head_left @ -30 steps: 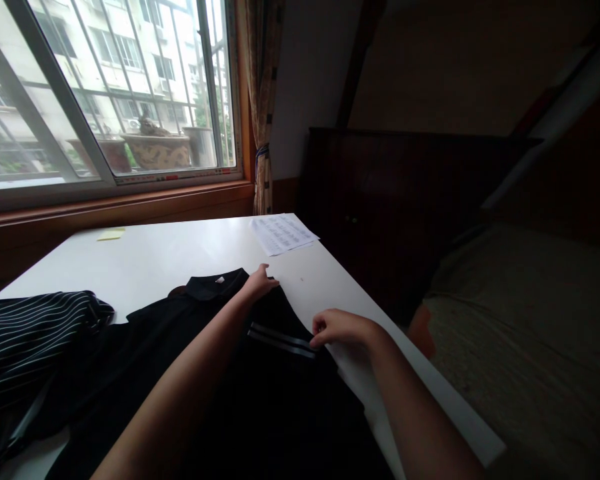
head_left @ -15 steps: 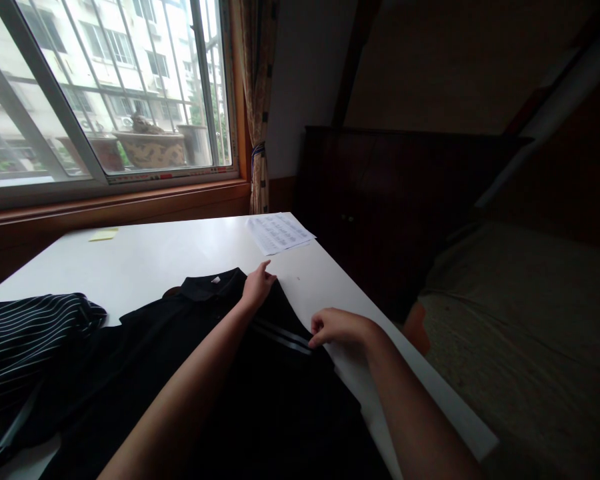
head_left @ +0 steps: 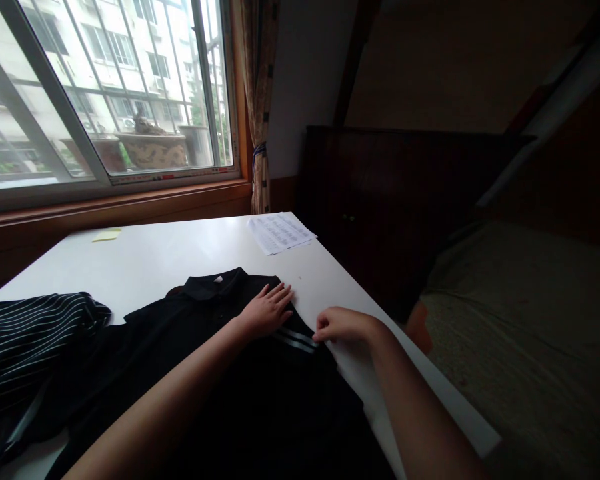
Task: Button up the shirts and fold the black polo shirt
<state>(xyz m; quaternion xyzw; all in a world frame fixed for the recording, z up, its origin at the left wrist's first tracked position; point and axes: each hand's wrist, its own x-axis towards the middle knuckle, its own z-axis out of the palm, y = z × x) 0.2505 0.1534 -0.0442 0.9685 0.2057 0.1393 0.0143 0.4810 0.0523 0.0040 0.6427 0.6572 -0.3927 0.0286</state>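
A black collared shirt (head_left: 220, 400) lies spread over the white table (head_left: 190, 243), its collar pointing away from me. Two pale stripes cross its right sleeve. My left hand (head_left: 269, 309) rests flat on that sleeve near the shoulder, fingers stretched and slightly apart. At the sleeve's outer edge, by the end of the stripes, my right hand (head_left: 337, 325) is closed in a pinch on the cloth. My forearms hide part of the shirt's front.
A black garment with white stripes (head_left: 35, 347) lies at the left, next to the shirt. Printed sheets (head_left: 283, 233) and a yellow sticky note (head_left: 107, 235) are toward the table's far side. A window (head_left: 130, 87) stands beyond; a dark cabinet (head_left: 380, 200) is at the right.
My left hand has let go of its pinch at the sleeve's shoulder edge, come down nearer to me and opened flat on the sleeve. My right hand keeps its hold.
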